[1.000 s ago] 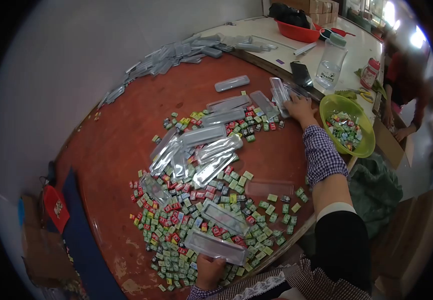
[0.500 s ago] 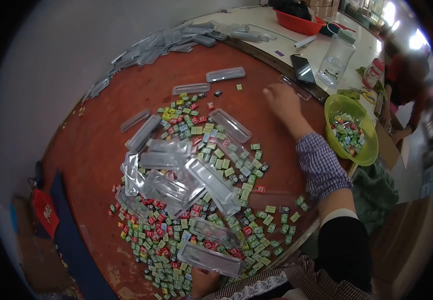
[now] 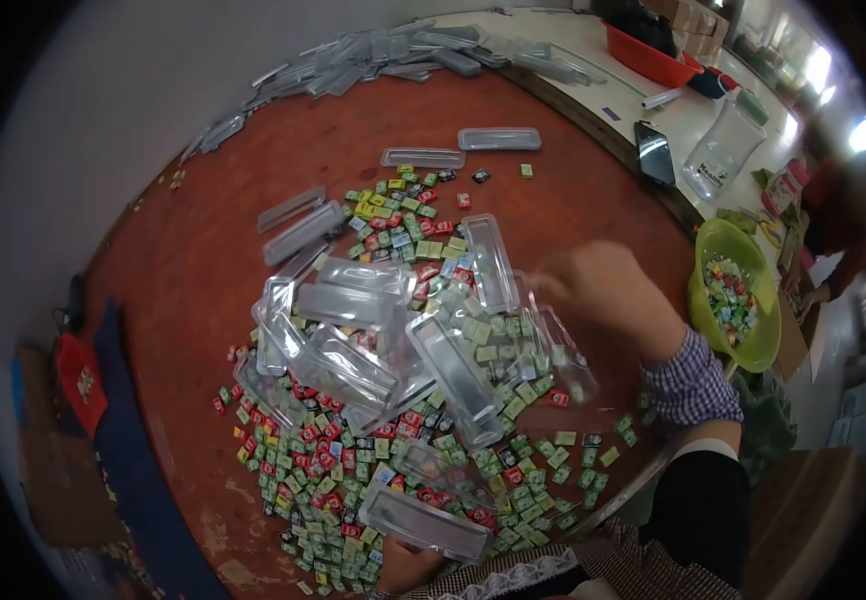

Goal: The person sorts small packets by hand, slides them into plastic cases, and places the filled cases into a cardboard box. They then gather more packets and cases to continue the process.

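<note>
My left hand is at the bottom edge, closed on the near end of a long clear plastic tray above a spread of small green, red and black wrapped pieces. My right hand is over the right side of the pile, fingers bent and pinching a thin clear tray, which is blurred and see-through. Left of it lies another clear tray. More trays overlap in a heap on the middle of the pieces.
Many stacked trays line the far edge of the red table. On the right are a green basket of pieces, a bottle, a phone and a red basin. A person is beyond.
My right hand has come from the far right edge toward the pile, bringing the clear tray that lay there. My left hand stays on its tray. The view has shifted slightly.
</note>
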Motion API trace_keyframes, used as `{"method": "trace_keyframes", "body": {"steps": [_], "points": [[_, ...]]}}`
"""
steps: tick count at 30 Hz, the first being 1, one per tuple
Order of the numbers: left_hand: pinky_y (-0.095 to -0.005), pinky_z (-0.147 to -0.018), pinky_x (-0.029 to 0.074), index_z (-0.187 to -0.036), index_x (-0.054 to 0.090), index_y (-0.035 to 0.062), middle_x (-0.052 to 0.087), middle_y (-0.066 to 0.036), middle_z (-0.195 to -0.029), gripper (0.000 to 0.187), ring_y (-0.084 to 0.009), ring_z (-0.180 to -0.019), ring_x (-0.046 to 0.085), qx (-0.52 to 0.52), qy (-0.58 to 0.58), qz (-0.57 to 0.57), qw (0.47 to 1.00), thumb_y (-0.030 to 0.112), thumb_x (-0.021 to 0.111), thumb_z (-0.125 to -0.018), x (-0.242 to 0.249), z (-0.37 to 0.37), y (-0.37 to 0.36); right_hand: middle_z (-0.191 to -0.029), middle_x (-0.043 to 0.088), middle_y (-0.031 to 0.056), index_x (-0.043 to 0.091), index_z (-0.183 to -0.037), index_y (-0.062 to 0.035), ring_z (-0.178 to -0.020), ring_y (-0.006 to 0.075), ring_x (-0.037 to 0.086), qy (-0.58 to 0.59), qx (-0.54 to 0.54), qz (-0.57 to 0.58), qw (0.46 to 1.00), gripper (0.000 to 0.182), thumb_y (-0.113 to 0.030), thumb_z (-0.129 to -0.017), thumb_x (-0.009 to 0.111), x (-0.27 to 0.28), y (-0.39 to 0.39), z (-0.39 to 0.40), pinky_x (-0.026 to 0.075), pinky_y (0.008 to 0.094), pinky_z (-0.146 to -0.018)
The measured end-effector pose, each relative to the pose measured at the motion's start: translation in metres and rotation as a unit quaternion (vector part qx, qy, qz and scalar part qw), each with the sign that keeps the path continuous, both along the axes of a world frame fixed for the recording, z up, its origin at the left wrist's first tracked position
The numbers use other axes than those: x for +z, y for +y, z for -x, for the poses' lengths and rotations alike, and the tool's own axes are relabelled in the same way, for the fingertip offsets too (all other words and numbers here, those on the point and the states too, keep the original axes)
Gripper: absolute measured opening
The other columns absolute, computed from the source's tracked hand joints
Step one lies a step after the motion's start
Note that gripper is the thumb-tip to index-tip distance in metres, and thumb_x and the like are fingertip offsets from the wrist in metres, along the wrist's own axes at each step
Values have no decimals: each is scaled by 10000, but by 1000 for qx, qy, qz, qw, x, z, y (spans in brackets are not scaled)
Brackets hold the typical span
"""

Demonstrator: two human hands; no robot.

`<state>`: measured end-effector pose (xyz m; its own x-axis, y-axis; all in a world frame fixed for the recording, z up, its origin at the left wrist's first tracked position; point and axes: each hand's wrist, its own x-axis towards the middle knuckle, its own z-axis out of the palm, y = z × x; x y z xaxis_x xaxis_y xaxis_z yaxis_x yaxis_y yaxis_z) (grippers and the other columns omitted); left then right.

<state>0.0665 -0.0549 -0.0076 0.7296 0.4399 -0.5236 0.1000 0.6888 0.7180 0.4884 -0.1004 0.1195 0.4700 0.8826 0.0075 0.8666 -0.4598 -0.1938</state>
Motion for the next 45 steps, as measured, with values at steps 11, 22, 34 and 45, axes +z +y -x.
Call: {"method": "trace_keyframes", "body": {"steps": [11, 22, 34, 45], "points": [[-407, -967, 455, -1312, 449, -34, 600, -136, -1208, 706, -230, -1111, 590, -5, -9, 38, 999, 222, 796, -754, -17, 10, 3, -1195, 616, 149, 687, -1045, -80, -1113, 353, 588, -140, -235, -34, 961, 290, -256, -903, 506, -86, 129, -192, 508, 451, -872], [-402, -984, 445, -1339, 430, -25, 595, -130, -1233, 727, -232, -1142, 580, -4, -27, 9, 1000, 222, 788, -756, -23, 21, 6, -1030, 665, 182, 678, -1020, -79, -986, 359, 636, -109, -108, -137, 979, 232, -176, -845, 562, -81, 211, -144, 514, 463, -844], [-374, -933, 482, -1342, 424, -30, 601, -115, -1189, 589, -217, -1082, 599, 162, -44, 72, 983, 88, 653, -813, -6, 12, 2, -1049, 650, 143, 648, -1074, -71, -980, 332, 626, -213, 53, -209, 953, 267, -196, -843, 598, -49, 183, -110, 518, 425, -844], [-391, -920, 497, -1347, 401, -44, 586, -135, -1210, 586, -239, -1087, 602, 180, -30, 4, 983, 50, 602, -805, 2, 35, 17, -1101, 637, 152, 633, -1171, -100, -1032, 322, 613, -113, 74, -96, 986, 405, -95, -770, 686, -41, 235, -71, 496, 432, -881]]}}
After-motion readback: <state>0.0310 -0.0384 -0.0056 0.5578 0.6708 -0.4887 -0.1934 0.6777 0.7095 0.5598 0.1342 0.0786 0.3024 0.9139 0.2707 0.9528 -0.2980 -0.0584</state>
